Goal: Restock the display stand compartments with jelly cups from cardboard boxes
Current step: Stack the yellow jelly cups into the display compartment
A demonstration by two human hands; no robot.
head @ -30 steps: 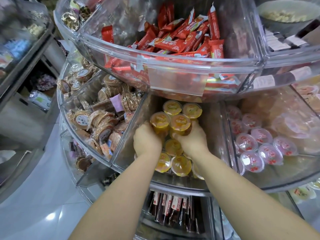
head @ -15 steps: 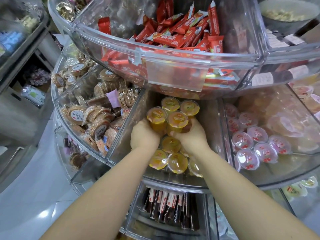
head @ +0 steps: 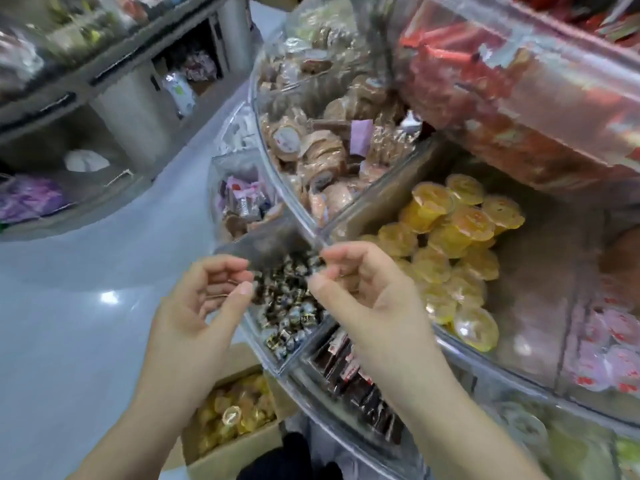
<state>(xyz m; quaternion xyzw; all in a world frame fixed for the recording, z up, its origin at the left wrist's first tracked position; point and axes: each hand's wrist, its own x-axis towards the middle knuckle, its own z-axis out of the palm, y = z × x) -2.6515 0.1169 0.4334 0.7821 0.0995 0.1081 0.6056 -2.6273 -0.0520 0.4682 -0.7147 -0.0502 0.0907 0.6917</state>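
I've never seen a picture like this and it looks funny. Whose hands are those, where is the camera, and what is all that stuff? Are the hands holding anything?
The camera sits on a person's head and looks down, so you see what that person sees. The two hands are theirs: the left hand and the right hand. Both are empty, with the fingers loosely curled, in front of a clear plastic display stand in a shop. One compartment holds a pile of yellow jelly cups. Beside it are pink jelly cups, and to the other side round brown wrapped snacks. Up above are red packets. Down on the floor stands a cardboard box with more yellow jelly cups in it. The picture is a bit blurry.
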